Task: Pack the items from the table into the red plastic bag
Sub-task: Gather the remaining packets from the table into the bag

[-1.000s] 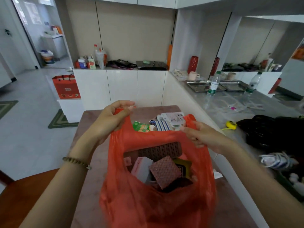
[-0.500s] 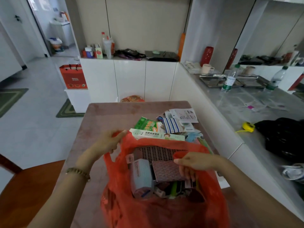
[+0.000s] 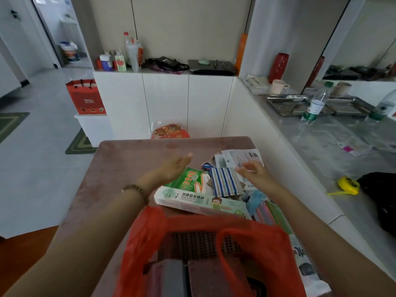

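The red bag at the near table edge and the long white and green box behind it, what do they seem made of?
The red bag looks like thin plastic film, slightly shiny: it crumples, sags and lets light through. The long white and green box is probably printed cardboard, matte: flat faces, straight edges.

One view: head camera, wide-angle, worn by the person. Position: above the near end of the table [image 3: 120,168], facing forward and down along its length. The table runs up the middle of the frame; its far edge sits near mid-height. Closest to the lens: red plastic bag [image 3: 257,254] at the table's near end, cut off by the bottom edge. Forearms enter from both bottom corners; left hand [image 3: 173,168] and right hand [image 3: 255,173] lie over the table's middle, beyond the bag. Beyond the table's far end: white cabinets [image 3: 165,99]. Right of the table: grey counter [image 3: 321,142]. Left of the table: floor [image 3: 42,157].
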The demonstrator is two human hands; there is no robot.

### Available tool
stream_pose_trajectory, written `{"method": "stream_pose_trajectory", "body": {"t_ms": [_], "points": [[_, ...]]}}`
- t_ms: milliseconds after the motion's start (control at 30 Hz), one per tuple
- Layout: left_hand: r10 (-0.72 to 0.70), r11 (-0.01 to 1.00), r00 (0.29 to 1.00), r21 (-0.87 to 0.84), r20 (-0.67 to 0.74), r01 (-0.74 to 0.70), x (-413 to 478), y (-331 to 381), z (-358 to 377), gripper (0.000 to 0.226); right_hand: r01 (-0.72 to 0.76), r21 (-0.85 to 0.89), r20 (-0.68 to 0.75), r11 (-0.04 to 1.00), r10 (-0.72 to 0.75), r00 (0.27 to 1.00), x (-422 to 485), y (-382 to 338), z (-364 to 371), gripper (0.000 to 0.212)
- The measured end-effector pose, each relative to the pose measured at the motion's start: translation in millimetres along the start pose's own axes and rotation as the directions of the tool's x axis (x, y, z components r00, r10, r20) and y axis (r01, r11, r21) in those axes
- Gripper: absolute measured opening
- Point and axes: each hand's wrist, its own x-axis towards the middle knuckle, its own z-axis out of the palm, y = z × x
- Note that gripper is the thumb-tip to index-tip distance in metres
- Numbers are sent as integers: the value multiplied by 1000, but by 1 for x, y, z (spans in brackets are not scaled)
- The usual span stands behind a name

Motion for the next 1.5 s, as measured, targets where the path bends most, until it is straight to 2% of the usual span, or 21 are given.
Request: {"method": "stream_pose_trajectory", "body": {"t_ms": [100,200,267,333,400,467,500,600,667,700,767,833,900,967,1100,1200,1267,1333,1367,1433,1500], "points": [[-9,1000,995,31,96,6,44,-13,32,60,-123,5,-28,992,123,992,39,30,14,75],[-39,999,994,27,98,36,76,-25,53,39,-186,-65,35,980,188,981,69,52,28,87],[-42,998,983,54,177,33,94,-36,63,54,-187,-85,106,979,195,975,83,62,37,83],[-66,985,959,173,277,18,104,-47,70,68,-125,-144,140,982,145,979,95,69,43,72],[-95,951,937,308,337,-14,111,-62,73,73,-80,-196,173,977,114,978,107,77,44,80],[-122,918,916,395,382,-43,111,-74,71,75,-114,-181,235,977,155,960,116,80,40,98],[-134,898,903,436,407,-63,110,-79,71,75,-154,-151,252,977,188,949,117,80,37,100],[-133,757,897,627,422,-183,106,-93,73,75,-246,136,221,960,213,952,116,77,23,78],[-87,687,927,696,364,-209,103,-101,74,73,-255,393,191,884,193,962,106,68,11,64],[-64,692,942,695,328,-195,101,-103,72,73,-241,520,187,820,166,968,99,62,6,62],[-28,766,974,631,226,-125,100,-100,62,71,-196,684,183,702,95,979,82,47,-4,78],[51,903,993,420,109,-92,97,-81,45,53,-166,777,178,607,41,983,65,34,-12,93],[111,980,994,164,-1,-109,90,-49,27,31,-147,809,176,569,4,984,47,17,-15,99],[139,989,989,53,-44,-137,77,-9,11,16,-133,815,189,563,-41,981,29,-5,-13,98],[235,958,972,-161,-31,-237,25,56,-4,61,-145,863,267,484,-191,945,-13,-54,1,79],[227,933,971,-269,-76,-239,-17,76,2,41,-142,878,273,457,-236,932,-43,-80,11,79],[159,906,985,-385,-73,-175,-46,86,9,39,-153,885,284,441,-249,926,-66,-90,13,77],[196,885,980,-427,-19,-185,-74,87,14,37,-169,877,300,450,-238,924,-89,-94,15,68],[213,879,977,-437,2,-191,-95,87,16,38,-181,876,306,447,-224,925,-102,-94,17,61],[154,871,985,-459,-82,-175,-123,89,18,47,-202,887,307,416,-202,930,-124,-91,20,53],[93,893,994,-437,-59,-109,-137,87,26,77,-195,901,297,387,-224,928,-142,-87,23,67]]}}
